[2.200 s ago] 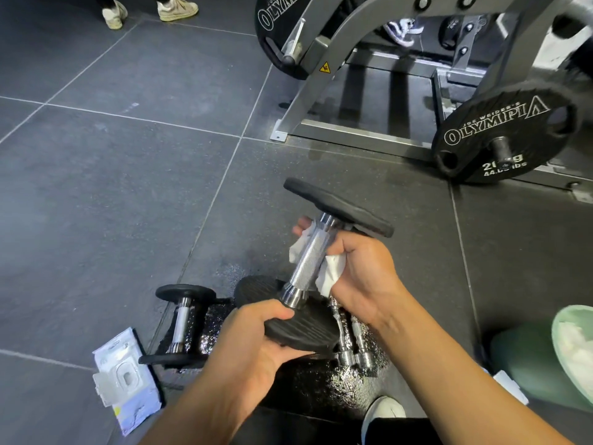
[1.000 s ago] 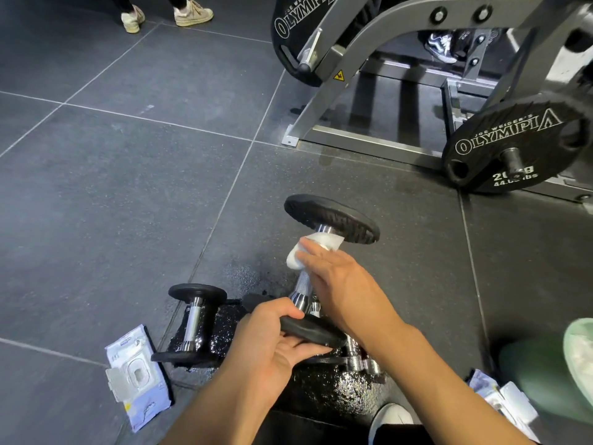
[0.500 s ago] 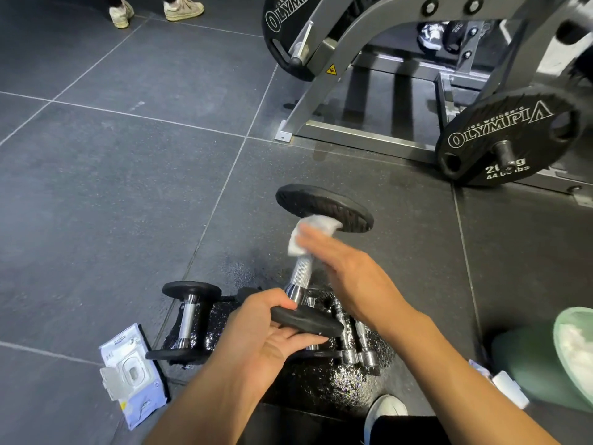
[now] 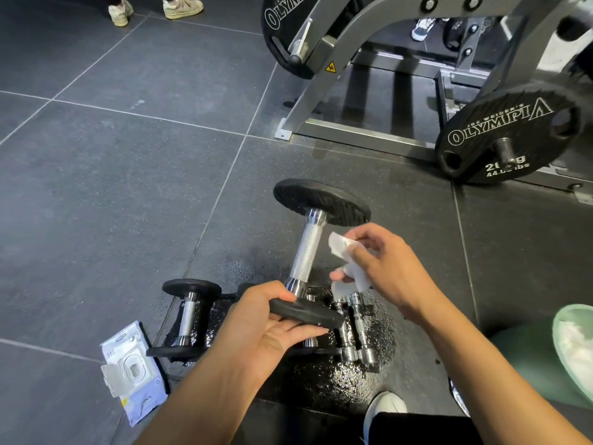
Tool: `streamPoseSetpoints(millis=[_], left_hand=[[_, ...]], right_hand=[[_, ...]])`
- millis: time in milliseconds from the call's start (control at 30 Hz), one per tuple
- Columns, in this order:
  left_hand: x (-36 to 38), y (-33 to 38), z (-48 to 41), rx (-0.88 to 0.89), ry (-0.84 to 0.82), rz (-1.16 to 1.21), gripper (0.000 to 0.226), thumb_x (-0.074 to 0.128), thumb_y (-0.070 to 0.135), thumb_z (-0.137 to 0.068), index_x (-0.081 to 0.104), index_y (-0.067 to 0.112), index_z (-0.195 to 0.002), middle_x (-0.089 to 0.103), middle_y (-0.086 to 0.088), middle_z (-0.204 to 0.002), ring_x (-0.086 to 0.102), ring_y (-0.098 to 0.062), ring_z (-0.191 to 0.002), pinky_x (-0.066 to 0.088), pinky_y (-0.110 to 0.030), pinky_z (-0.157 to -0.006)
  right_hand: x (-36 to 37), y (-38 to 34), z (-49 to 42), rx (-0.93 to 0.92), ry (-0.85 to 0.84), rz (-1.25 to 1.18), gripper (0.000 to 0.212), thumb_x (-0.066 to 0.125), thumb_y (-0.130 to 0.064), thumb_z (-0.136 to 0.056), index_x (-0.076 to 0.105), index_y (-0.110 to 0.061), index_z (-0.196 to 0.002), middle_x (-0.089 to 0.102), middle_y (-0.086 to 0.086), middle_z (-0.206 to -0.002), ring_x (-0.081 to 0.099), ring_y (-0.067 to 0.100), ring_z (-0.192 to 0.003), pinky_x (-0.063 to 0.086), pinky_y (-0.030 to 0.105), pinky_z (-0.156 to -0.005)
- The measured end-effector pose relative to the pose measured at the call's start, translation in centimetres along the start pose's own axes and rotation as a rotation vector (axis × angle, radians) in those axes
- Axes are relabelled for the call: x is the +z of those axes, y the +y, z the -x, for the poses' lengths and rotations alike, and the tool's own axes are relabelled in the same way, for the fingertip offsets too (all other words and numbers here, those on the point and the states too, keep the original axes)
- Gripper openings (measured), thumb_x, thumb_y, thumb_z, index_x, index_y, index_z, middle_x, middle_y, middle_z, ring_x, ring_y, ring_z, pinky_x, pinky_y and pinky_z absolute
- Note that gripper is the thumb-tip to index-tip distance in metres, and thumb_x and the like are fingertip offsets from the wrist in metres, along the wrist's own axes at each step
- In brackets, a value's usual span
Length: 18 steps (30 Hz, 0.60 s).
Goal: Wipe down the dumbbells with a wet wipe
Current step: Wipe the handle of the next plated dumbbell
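A dumbbell (image 4: 307, 248) with black end plates and a knurled chrome handle is held up, tilted away from me. My left hand (image 4: 271, 329) grips its near plate from below. My right hand (image 4: 386, 268) holds a crumpled white wet wipe (image 4: 345, 255) just right of the handle, a small gap between them. A smaller dumbbell (image 4: 187, 316) lies on the floor to the left. Under the raised one lie more dumbbells (image 4: 354, 332), partly hidden.
An open wet-wipe pack (image 4: 133, 370) lies at the lower left. The floor mat (image 4: 353, 380) below the dumbbells is wet and shiny. A grey weight machine (image 4: 353, 36) with a black Olympia plate (image 4: 507, 136) stands behind. A green bin (image 4: 574, 345) sits at right. A person's shoes (image 4: 154, 8) are far left.
My right hand has come off the top of the handle with the wipe and moved right and down, which bares the chrome handle. My left hand keeps its grip on the near plate.
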<state>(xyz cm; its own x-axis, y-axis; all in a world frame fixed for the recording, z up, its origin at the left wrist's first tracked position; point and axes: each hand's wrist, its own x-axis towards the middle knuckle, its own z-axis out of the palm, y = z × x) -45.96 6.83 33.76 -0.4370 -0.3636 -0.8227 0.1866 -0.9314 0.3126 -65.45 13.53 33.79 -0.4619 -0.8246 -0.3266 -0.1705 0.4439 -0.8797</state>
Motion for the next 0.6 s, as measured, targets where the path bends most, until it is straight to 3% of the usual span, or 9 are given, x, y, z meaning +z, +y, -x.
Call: streamPoseSetpoints(millis=[100, 200, 367, 467, 600], left_hand=[[0.1, -0.1, -0.1, -0.011, -0.013, 0.017, 0.044, 0.056, -0.013, -0.087, 0.054, -0.014, -0.131, 0.066, -0.044, -0.121, 0.074, -0.058, -0.094, 0.052, -0.078, -0.091], [0.1, -0.2, -0.3, -0.019, -0.011, 0.034, 0.045, 0.057, -0.014, -0.086, 0.054, -0.014, -0.130, 0.066, -0.044, -0.121, 0.073, -0.059, -0.093, 0.051, -0.079, -0.091], [0.4, -0.4, -0.5, -0.031, 0.008, 0.061, 0.031, 0.056, -0.013, -0.087, 0.059, -0.008, -0.118, 0.066, -0.043, -0.123, 0.074, -0.058, -0.089, 0.051, -0.080, -0.092], [0.8, -0.4, -0.5, -0.031, 0.009, 0.065, 0.023, 0.056, -0.013, -0.089, 0.059, -0.009, -0.111, 0.070, -0.042, -0.111, 0.074, -0.058, -0.086, 0.052, -0.079, -0.088], [1.3, -0.3, -0.2, -0.028, 0.005, 0.076, 0.017, 0.055, -0.013, -0.090, 0.060, -0.010, -0.106, 0.070, -0.043, -0.108, 0.075, -0.057, -0.082, 0.052, -0.079, -0.085]], right_hand=[[0.8, 0.0, 0.0, 0.119, 0.002, -0.232, 0.010, 0.057, -0.005, -0.104, 0.059, 0.003, -0.109, 0.075, 0.023, -0.101, 0.078, 0.037, -0.076, 0.064, 0.056, -0.080], [1.1, -0.1, -0.2, 0.118, 0.007, -0.302, 0.008, 0.064, -0.008, -0.100, 0.067, -0.001, -0.101, 0.072, 0.016, -0.085, 0.070, 0.028, -0.066, 0.054, 0.036, -0.058], [2.1, 0.4, -0.5, 0.276, -0.058, -0.496, 0.012, 0.077, -0.017, -0.090, 0.083, -0.013, -0.100, 0.080, 0.002, -0.097, 0.068, 0.013, -0.077, 0.049, 0.025, -0.069], [2.7, 0.3, -0.4, 0.349, -0.077, -0.563, 0.015, 0.075, -0.015, -0.092, 0.083, -0.010, -0.104, 0.081, 0.003, -0.094, 0.070, 0.008, -0.068, 0.052, 0.016, -0.055], [2.5, 0.4, -0.4, 0.245, -0.082, -0.431, 0.016, 0.064, -0.010, -0.097, 0.076, -0.009, -0.107, 0.078, 0.008, -0.093, 0.068, 0.017, -0.077, 0.054, 0.025, -0.069]])
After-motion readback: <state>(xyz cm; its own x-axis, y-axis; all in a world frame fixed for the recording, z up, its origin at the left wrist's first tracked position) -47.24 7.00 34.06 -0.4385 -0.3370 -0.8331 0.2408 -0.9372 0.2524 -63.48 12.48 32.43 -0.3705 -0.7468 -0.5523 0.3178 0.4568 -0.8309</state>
